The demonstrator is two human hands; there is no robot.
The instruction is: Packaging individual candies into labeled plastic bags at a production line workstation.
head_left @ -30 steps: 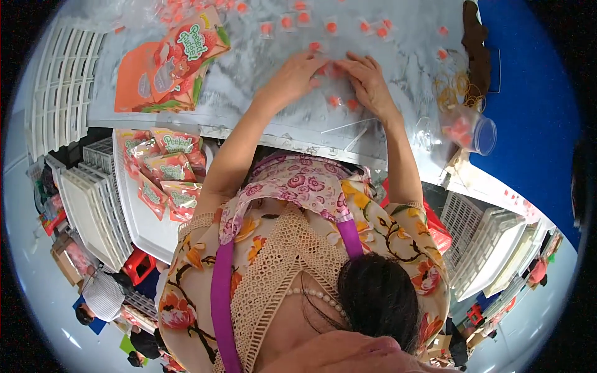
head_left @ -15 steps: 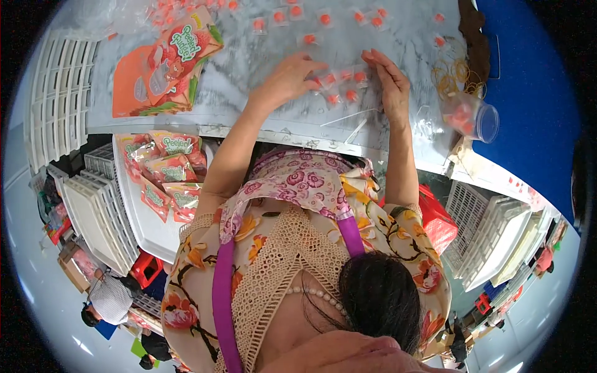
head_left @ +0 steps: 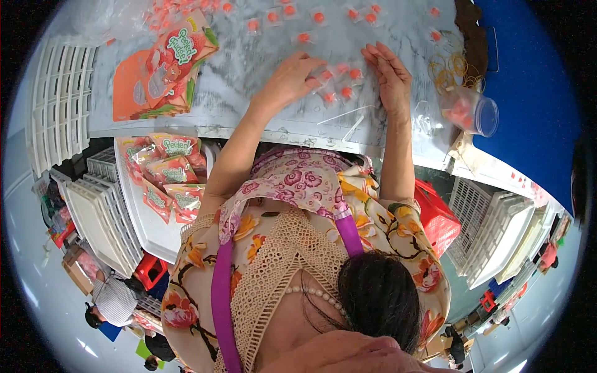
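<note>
A small cluster of red candies [head_left: 346, 92], each in a clear wrapper, lies on the grey marbled tabletop [head_left: 249, 99] between my hands. On the cluster's left side, my left hand [head_left: 291, 77] has its thumb and forefinger apart, right at the nearest candy [head_left: 325, 75]. I cannot make out whether they touch it. My right hand [head_left: 392, 78] is on the other side, a little apart from the candies, palm turned inward with its fingers stretched and slightly bent. No held thing shows in it. Further off on the table lie more scattered wrapped candies [head_left: 303, 38].
Printed red pouches [head_left: 180, 59] lie at the left, near a white slatted rack [head_left: 59, 105]. Filled pouches sit in a white tray [head_left: 155, 233] below the table edge. A clear jar of candies [head_left: 463, 113] and rubber bands [head_left: 453, 69] are at the right. Thin white strips [head_left: 353, 128] lie near the front.
The view has shifted slightly. Beside my left hand the candies lie a little differently, with fewer showing. My right hand has moved slightly away from the cluster, its fingers a bit more spread.
</note>
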